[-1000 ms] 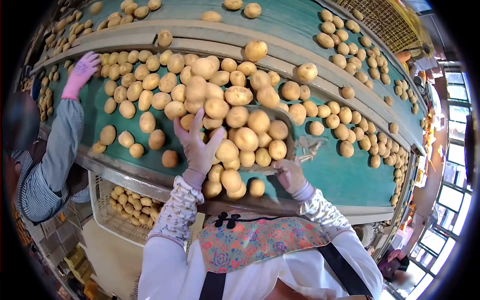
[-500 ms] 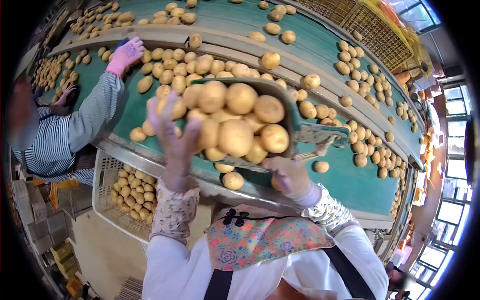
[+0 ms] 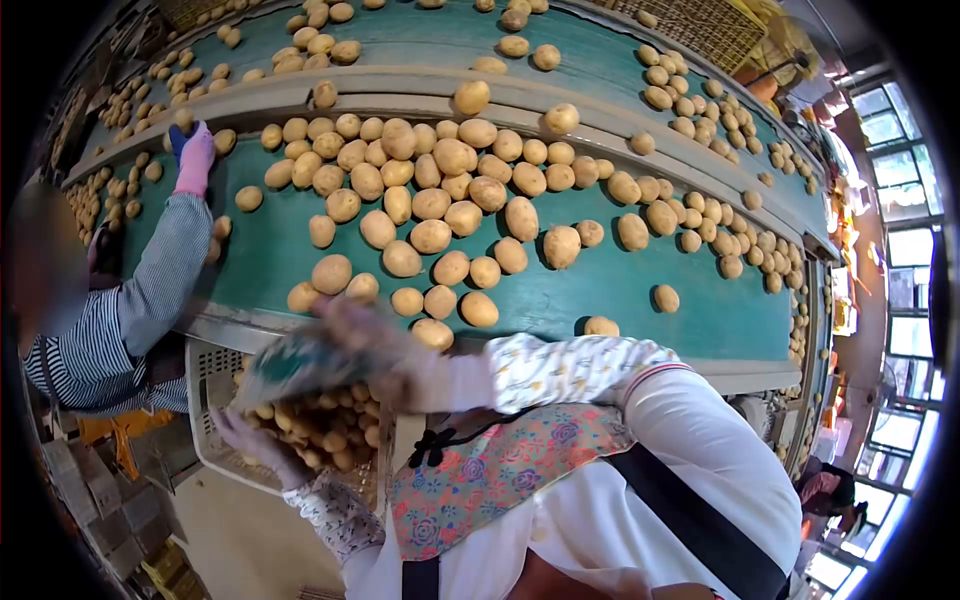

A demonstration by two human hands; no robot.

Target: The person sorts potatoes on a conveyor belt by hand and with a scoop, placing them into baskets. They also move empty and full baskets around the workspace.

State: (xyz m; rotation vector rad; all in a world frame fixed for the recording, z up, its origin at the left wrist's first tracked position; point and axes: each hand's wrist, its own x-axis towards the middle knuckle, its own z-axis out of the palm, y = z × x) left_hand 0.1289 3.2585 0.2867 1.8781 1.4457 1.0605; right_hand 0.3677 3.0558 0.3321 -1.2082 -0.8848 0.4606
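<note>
My right hand (image 3: 375, 345), smeared by motion, grips a green scoop (image 3: 298, 368) by its handle end. The scoop is tipped over a white plastic crate (image 3: 208, 385) below the belt's near edge. Potatoes (image 3: 330, 432) fill much of the crate under the scoop; whether some are still falling is hard to tell. My left hand (image 3: 262, 447) is at the crate's near side, close under the scoop's lower edge, fingers stretched out and holding nothing I can see. Many loose potatoes (image 3: 430, 236) lie on the green conveyor belt (image 3: 600, 295) in front of me.
At the left, a co-worker in a striped apron reaches over the belt with a pink-gloved hand (image 3: 196, 160). A metal rail (image 3: 400, 95) divides this belt from a farther belt (image 3: 420, 40) that also carries potatoes. Brown crates (image 3: 700, 35) stand behind it.
The potato-filled scoop has gone from above the belt down left to the crate and been tipped. My left hand has moved down from beside the scoop's potatoes to the crate.
</note>
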